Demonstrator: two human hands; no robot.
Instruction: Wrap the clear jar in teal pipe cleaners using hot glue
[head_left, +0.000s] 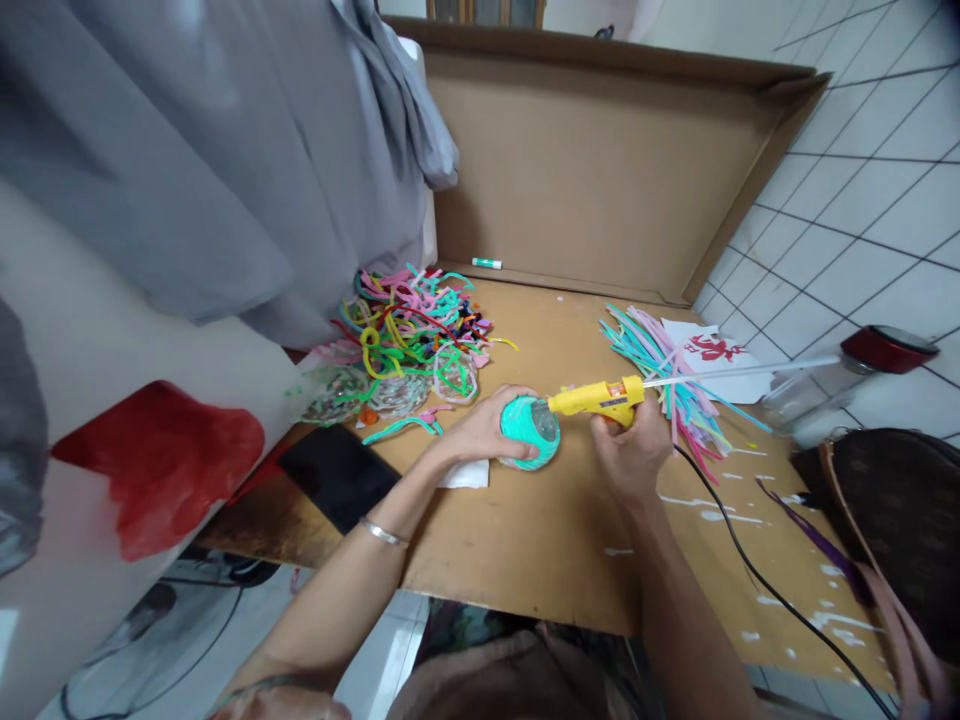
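Note:
My left hand (486, 425) is wrapped round a small jar (525, 440) covered in turquoise pipe cleaner, tilted with its clear glassy end toward the right. In my right hand (636, 445) is a yellow glue gun (596, 399), its nozzle at the jar's bare end; whether it touches I cannot tell. A long clear glue stick (742, 371) sticks out of the gun's back. The gun's black cord (739, 545) runs down to the lower right. Close to my left wrist lie a twisted turquoise and pink pipe cleaner piece (409, 424) and a white paper (466, 475).
A heap of colourful pipe cleaners (412, 320) lies at the back left, a black tablet-like slab (341, 478) before it. Straight pipe cleaners (660, 365) lie at right, near a red-lidded jar (817, 390) and a brown bag (900, 520). A cardboard wall (592, 170) stands behind.

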